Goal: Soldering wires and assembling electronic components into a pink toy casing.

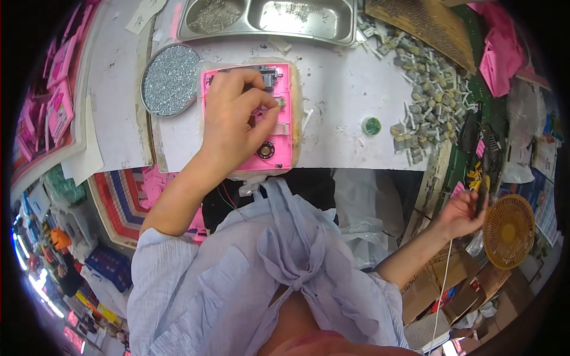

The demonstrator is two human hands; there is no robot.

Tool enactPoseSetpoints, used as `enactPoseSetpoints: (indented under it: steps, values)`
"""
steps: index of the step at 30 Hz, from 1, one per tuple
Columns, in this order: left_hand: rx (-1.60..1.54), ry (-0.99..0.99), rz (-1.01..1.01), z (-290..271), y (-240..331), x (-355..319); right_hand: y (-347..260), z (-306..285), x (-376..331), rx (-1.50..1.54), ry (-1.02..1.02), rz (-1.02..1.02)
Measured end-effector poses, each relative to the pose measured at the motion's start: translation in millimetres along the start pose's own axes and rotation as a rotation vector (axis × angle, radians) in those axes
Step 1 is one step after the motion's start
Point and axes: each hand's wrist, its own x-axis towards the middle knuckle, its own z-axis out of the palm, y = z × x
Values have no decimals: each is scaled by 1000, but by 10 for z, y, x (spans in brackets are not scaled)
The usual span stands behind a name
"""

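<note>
A pink plastic casing (pixel 284 145) lies open on a padded pale mat, with dark parts along its top and a small round speaker (pixel 265 150) near its lower edge. My left hand (pixel 237 113) is over it, fingers curled in a pinch beside a small part (pixel 280 102) on its right side. What the fingertips hold, if anything, is hidden. Thin red and green wires trail below the casing. Far to the right, my right hand (pixel 463 212) is closed around a dark, slim tool (pixel 483 194); a white cord (pixel 441 285) runs down from that hand.
A round tin of small screws (pixel 171 80) stands left of the casing. Behind it is a divided metal tray (pixel 303 38). Many small motor-like parts (pixel 427 89) are heaped on the right, near a little green-filled pot (pixel 371 126). A yellow-brown basket (pixel 509 231) sits beside my right hand.
</note>
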Motion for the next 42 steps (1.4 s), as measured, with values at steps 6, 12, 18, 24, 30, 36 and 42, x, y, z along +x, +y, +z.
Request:
enactPoseSetpoints:
  steps: [6, 12, 18, 24, 30, 36, 42]
  values:
    - [16, -2, 42, 55, -4, 26, 875, 550, -1046, -468, -743, -34]
    - [39, -9, 45, 84, -34, 27, 1158, 1172, -1333, -563, -1155, -122]
    - [44, 3, 84, 103, -75, 31, 1269, 1218, -1329, -596, -1209, -214]
    - [48, -11, 73, 96, -64, 37, 1354, 1273, -1348, -559, -1235, -234]
    - [53, 2, 90, 102, -62, 51, 1326, 1303, -1361, -600, -1235, -211]
    - [54, -32, 64, 91, -63, 40, 1331, 1321, -1365, -583, -1247, -247]
    - [60, -9, 77, 99, -58, 44, 1293, 1290, -1327, -588, -1235, -261]
